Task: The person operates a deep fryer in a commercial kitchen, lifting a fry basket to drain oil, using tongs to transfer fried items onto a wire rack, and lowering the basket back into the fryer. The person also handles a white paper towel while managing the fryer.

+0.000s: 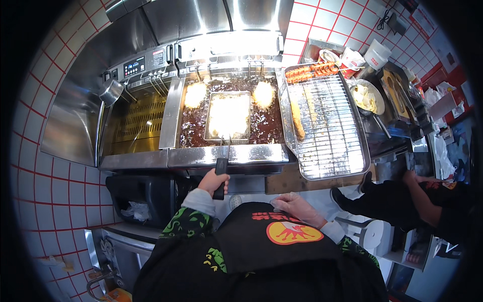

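Observation:
My left hand (214, 182) is closed around the black handle (220, 175) of a wire fry basket (248, 113). The basket sits in the dark, bubbling oil (266, 130) of a deep fryer. Glare whites out its middle, so I cannot make out any food there. My right hand (296, 207), in a clear plastic glove, hovers in front of my black apron (256, 256). Its fingers are curled close together, and their tips are not clear enough to show whether they pinch anything.
Right of the fryer, a wire-racked tray (328, 151) carries skewered sausages (313, 71) and a long fried piece (297, 117). Beyond it lies a handled pan (368, 98). A second oil vat (139, 120) is at left, above a black bin (139, 200). Another person's legs (381, 202) are at right.

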Action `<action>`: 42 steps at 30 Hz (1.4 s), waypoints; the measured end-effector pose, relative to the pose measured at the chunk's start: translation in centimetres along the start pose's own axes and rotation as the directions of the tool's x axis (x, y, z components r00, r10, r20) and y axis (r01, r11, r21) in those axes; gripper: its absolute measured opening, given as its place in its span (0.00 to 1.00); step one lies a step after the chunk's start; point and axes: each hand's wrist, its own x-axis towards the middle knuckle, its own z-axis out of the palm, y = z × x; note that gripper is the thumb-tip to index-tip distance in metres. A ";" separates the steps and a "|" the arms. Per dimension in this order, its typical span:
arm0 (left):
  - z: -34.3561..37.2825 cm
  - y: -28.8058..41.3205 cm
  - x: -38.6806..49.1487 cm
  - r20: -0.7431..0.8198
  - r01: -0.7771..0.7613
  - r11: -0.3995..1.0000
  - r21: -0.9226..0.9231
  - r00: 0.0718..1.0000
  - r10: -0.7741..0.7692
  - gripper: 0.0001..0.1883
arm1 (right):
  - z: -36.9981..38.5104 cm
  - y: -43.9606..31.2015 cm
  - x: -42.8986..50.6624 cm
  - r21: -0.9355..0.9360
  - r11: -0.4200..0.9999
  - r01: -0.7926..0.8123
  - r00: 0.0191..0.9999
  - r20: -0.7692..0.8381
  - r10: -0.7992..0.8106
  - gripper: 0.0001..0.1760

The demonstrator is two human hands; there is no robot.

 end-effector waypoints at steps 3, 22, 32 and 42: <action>-0.6 -0.1 0.8 0.013 -0.139 0.990 -0.039 0.990 0.140 0.05 | 0.0 -0.1 -0.1 -0.014 1.000 0.013 1.000 0.023 -0.013 0.16; -1.0 1.4 0.3 -0.065 -0.064 0.998 -0.017 0.996 0.063 0.03 | 0.3 -0.1 -1.2 0.064 0.995 -0.080 0.997 -0.008 0.081 0.16; -1.0 0.0 0.4 -0.091 -0.004 0.996 0.088 0.996 0.012 0.04 | 0.2 0.1 -1.1 0.219 0.963 -0.159 0.987 -0.001 0.163 0.15; -1.3 -0.9 3.4 0.020 -0.090 0.996 -0.014 0.996 0.090 0.06 | 0.4 -0.2 -0.8 0.149 0.985 -0.091 0.995 -0.036 0.097 0.13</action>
